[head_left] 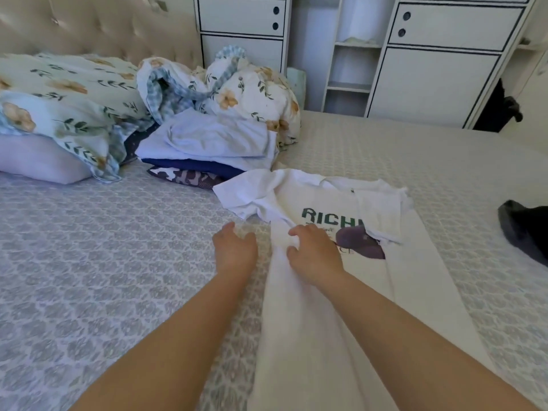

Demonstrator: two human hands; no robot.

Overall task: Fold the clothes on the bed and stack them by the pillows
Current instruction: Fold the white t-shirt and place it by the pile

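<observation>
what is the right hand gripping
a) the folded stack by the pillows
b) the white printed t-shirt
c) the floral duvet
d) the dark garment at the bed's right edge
b: the right hand bunches the left fold of the white t-shirt, while the dark garment, the duvet and the stack lie untouched away from it.
</observation>
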